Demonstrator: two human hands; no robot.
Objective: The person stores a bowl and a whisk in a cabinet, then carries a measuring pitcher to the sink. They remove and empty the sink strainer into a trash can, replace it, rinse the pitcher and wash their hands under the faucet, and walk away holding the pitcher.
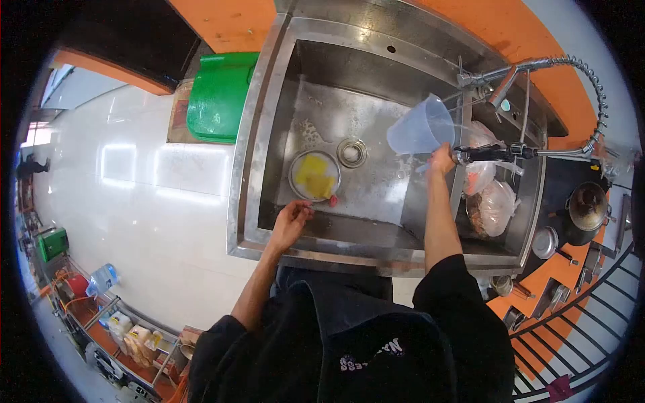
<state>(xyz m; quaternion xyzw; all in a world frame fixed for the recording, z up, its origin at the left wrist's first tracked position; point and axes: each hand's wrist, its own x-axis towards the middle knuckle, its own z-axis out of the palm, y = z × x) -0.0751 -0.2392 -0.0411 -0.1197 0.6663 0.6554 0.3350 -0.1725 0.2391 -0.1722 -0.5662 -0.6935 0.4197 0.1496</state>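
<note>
A translucent bluish plastic pitcher [418,129] tilts over the right side of the steel sink basin [366,195]. My right hand [441,161] is closed at its near side, apparently on the handle, which is mostly hidden. Right beside those fingers is the black spray head [470,154] of the faucet. At the basin's near left, my left hand [291,220] is loosely curled with fingers a little apart, and I see nothing in it. Just beyond it lies a round metal bowl [293,176] holding a yellow cloth or sponge [314,173]. A small red thing [333,201] sits at its edge.
The drain [351,153] is right of the bowl. Plastic bags [498,207] with contents fill the right-hand compartment. A coiled spring hose [598,101] arches over the right side. A green bin [222,97] stands left of the sink, and a wok [587,207] is far right.
</note>
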